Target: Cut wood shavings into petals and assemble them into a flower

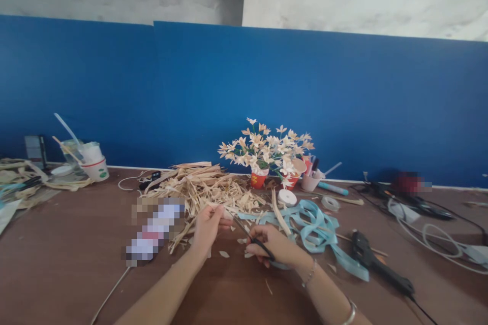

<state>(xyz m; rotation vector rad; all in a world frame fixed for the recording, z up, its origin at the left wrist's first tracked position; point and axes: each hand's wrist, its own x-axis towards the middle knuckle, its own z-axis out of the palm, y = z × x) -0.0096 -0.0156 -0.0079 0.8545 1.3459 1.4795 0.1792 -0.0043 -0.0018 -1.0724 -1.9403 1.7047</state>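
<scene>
Risk, in my judgement: your left hand (208,228) pinches the pale strip (216,206) close to the blades of the scissors (241,224), so a slip or an overlong cut could nick your fingertips. The strip looks thin and could split or twist if pinched unevenly. The blue ribbon (316,236) lies just beside your right hand (277,245); it could snag if that hand swings outward. Small cut pieces (224,254) lie loose on the table (229,299) and could scatter if brushed.

Position: the strip lies between your left thumb and fingers, in front of the husk pile (198,185). Left grip is closed on it; right grip is closed round the scissors' handles. How far the blades stand apart, you cannot tell from this view.
</scene>
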